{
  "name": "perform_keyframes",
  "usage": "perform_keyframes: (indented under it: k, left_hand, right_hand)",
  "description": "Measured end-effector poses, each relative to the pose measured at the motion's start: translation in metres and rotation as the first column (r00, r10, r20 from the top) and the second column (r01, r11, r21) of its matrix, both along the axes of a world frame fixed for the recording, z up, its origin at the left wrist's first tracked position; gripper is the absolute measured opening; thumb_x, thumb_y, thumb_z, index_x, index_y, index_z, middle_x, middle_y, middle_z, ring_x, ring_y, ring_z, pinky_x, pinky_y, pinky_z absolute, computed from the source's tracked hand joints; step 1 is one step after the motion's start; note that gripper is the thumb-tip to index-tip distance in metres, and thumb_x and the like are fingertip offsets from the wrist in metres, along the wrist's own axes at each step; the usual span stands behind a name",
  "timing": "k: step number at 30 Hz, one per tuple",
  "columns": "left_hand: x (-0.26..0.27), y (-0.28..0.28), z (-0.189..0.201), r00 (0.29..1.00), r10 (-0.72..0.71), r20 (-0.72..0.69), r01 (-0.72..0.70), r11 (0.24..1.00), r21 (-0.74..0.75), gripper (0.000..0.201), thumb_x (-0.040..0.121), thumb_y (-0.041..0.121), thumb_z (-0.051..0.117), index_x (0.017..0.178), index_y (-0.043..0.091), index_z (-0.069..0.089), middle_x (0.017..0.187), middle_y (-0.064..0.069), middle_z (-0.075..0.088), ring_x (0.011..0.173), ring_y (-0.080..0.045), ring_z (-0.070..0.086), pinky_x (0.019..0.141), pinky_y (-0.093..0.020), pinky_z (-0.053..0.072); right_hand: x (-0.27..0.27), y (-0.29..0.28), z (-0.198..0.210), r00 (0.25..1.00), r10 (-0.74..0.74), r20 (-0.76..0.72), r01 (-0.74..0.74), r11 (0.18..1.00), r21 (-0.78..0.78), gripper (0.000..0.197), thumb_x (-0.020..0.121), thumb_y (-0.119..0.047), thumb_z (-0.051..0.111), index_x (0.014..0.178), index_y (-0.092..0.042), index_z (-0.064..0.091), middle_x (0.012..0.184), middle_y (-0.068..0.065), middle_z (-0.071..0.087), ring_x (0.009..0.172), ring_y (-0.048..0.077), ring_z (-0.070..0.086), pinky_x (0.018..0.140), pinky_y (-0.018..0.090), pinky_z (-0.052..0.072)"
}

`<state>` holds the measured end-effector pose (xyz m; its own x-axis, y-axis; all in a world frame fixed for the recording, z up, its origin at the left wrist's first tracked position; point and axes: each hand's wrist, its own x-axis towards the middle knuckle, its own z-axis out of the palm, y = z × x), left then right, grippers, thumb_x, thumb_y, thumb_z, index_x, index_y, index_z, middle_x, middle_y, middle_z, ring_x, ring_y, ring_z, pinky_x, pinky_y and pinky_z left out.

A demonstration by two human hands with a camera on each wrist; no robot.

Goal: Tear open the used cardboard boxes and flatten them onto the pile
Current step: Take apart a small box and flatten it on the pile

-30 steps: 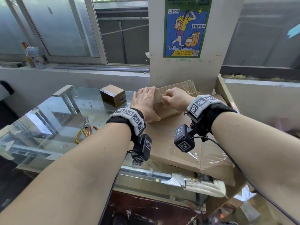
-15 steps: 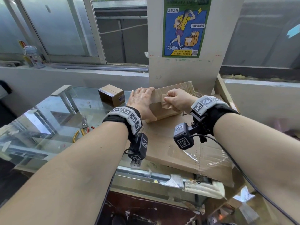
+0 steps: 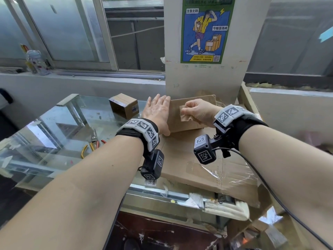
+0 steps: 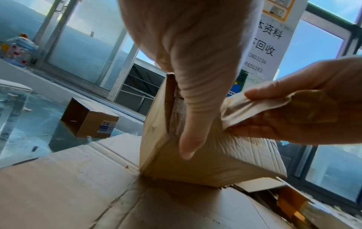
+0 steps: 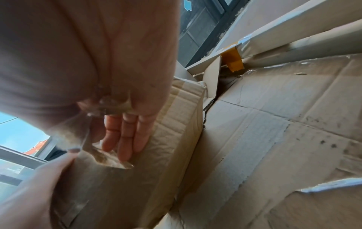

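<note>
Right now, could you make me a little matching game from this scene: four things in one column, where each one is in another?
Things:
1. strip of tape
2. small sealed box
3. pliers
4. left hand

Places:
A. lying under the glass top
B. pinched in the right hand
C. standing on the glass counter
D. pressed flat against the cardboard box

Pairs: 1-B, 2-C, 3-A, 4-D

Glass table [image 3: 59, 127]: box [image 3: 124, 105], pliers [image 3: 91, 144], cardboard [image 3: 189, 159]
</note>
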<state>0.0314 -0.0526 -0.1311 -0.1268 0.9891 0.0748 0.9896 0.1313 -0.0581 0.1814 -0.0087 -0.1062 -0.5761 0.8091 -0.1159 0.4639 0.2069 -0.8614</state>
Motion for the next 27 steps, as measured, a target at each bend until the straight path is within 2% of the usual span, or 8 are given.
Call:
perform_keyframes:
  k: [3, 5, 8, 12, 16, 21, 24, 27]
  left_hand:
    - [0.009, 0.000, -0.003, 0.997, -0.079, -0.028, 0.081, 0.994, 0.070, 0.136, 0.057, 0.052, 0.084, 0.152, 0.017, -0.007, 0.160, -0.004, 0.003, 0.147, -0.021, -0.005, 0.119, -0.039, -0.007]
    - [0.013, 0.001, -0.006, 0.992, -0.124, -0.015, 0.124, 0.985, 0.123, 0.131, 0.060, 0.051, 0.083, 0.152, 0.017, -0.004, 0.160, -0.003, 0.006, 0.148, -0.021, -0.003, 0.119, -0.037, -0.007]
    - [0.012, 0.000, -0.009, 0.995, -0.096, 0.034, 0.090, 0.984, 0.152, 0.122, 0.064, 0.047, 0.082, 0.152, 0.016, 0.003, 0.158, -0.003, 0.014, 0.147, -0.020, 0.004, 0.119, -0.034, -0.004]
    - [0.012, 0.000, -0.008, 0.997, -0.063, 0.042, 0.057, 0.989, 0.134, 0.121, 0.063, 0.045, 0.083, 0.152, 0.016, 0.006, 0.155, -0.003, 0.018, 0.145, -0.021, 0.010, 0.120, -0.035, -0.001]
    - [0.012, 0.001, -0.009, 0.997, -0.044, 0.058, 0.036, 0.992, 0.125, 0.120, 0.063, 0.043, 0.084, 0.152, 0.017, 0.007, 0.154, -0.002, 0.020, 0.145, -0.021, 0.012, 0.120, -0.035, 0.000]
    - [0.009, 0.001, -0.008, 0.996, -0.048, 0.071, 0.039, 0.991, 0.131, 0.119, 0.062, 0.042, 0.085, 0.151, 0.019, 0.009, 0.154, -0.002, 0.021, 0.144, -0.020, 0.014, 0.120, -0.035, 0.000]
    - [0.007, 0.002, -0.009, 0.996, -0.042, 0.078, 0.032, 0.991, 0.133, 0.120, 0.060, 0.042, 0.086, 0.151, 0.020, 0.011, 0.153, -0.001, 0.023, 0.144, -0.020, 0.015, 0.120, -0.035, 0.001]
    - [0.005, 0.001, -0.008, 0.995, -0.031, 0.098, 0.019, 0.993, 0.119, 0.120, 0.059, 0.042, 0.087, 0.150, 0.020, 0.012, 0.153, -0.001, 0.023, 0.144, -0.019, 0.015, 0.120, -0.035, 0.003]
  right_hand:
    - [-0.002, -0.002, 0.002, 0.999, 0.041, -0.007, -0.041, 0.999, 0.026, 0.027, 0.097, -0.008, 0.048, 0.070, -0.012, 0.048, 0.065, 0.006, 0.055, 0.034, 0.004, 0.035, 0.031, 0.015, 0.026]
    - [-0.004, -0.004, 0.004, 0.998, 0.064, -0.010, -0.063, 0.996, 0.063, 0.026, 0.096, -0.008, 0.049, 0.070, -0.010, 0.049, 0.067, 0.009, 0.054, 0.035, 0.006, 0.036, 0.031, 0.016, 0.027]
    - [-0.003, -0.003, 0.005, 0.998, 0.065, -0.009, -0.063, 0.994, 0.087, 0.016, 0.095, -0.007, 0.050, 0.080, -0.003, 0.054, 0.062, 0.007, 0.053, 0.031, 0.004, 0.037, 0.031, 0.016, 0.028]
    - [0.001, -0.004, 0.001, 0.997, 0.020, -0.076, -0.021, 1.000, -0.014, 0.021, 0.096, -0.007, 0.049, 0.076, -0.008, 0.052, 0.054, 0.001, 0.051, 0.029, 0.003, 0.037, 0.031, 0.015, 0.027]
    - [0.003, -0.005, -0.001, 0.991, 0.043, -0.124, -0.057, 0.993, -0.108, 0.017, 0.096, -0.010, 0.052, 0.080, -0.008, 0.054, 0.057, 0.002, 0.053, 0.032, 0.003, 0.038, 0.031, 0.014, 0.027]
    - [0.007, -0.007, -0.001, 0.979, 0.048, -0.198, -0.078, 0.986, -0.148, 0.016, 0.095, -0.011, 0.053, 0.080, -0.010, 0.054, 0.061, 0.002, 0.053, 0.036, 0.004, 0.038, 0.032, 0.013, 0.026]
    - [0.010, -0.005, -0.003, 0.970, 0.073, -0.230, -0.118, 0.975, -0.188, 0.014, 0.095, -0.013, 0.053, 0.081, -0.010, 0.054, 0.056, -0.002, 0.052, 0.036, 0.003, 0.036, 0.033, 0.013, 0.024]
    - [0.011, -0.004, -0.003, 0.969, 0.069, -0.238, -0.121, 0.970, -0.212, 0.008, 0.094, -0.014, 0.055, 0.089, -0.009, 0.056, 0.055, -0.003, 0.053, 0.033, 0.001, 0.034, 0.031, 0.013, 0.022]
